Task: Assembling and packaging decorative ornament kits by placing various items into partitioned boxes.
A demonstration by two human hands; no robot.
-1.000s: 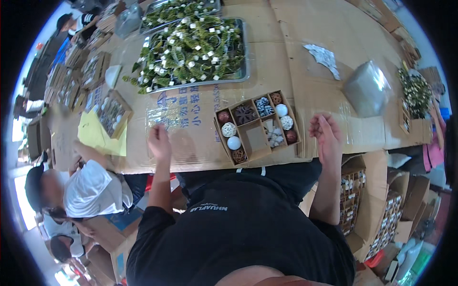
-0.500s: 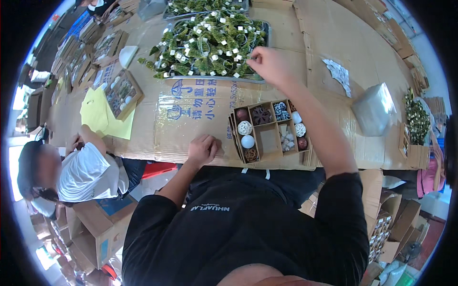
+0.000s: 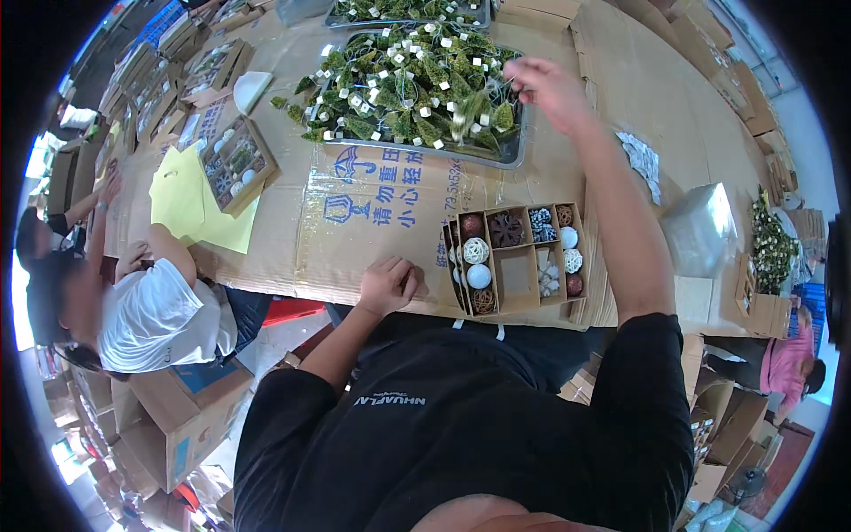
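Head view: the right hand reached far forward over the tray, fingers pinching at a green sprig. The left hand lay loosely curled on the cardboard, just left of the box. Lifting one sprig cleanly probably needed a slow, untangling pull.

A metal tray heaped with green leafy sprigs, each tagged with a small white square, is set at the far side of the counter. Nearer the counter edge a brown divided box is laid flat, its compartments filled with woven balls, white balls, dark red balls and a dark star-shaped pod; the large middle compartment is bare.
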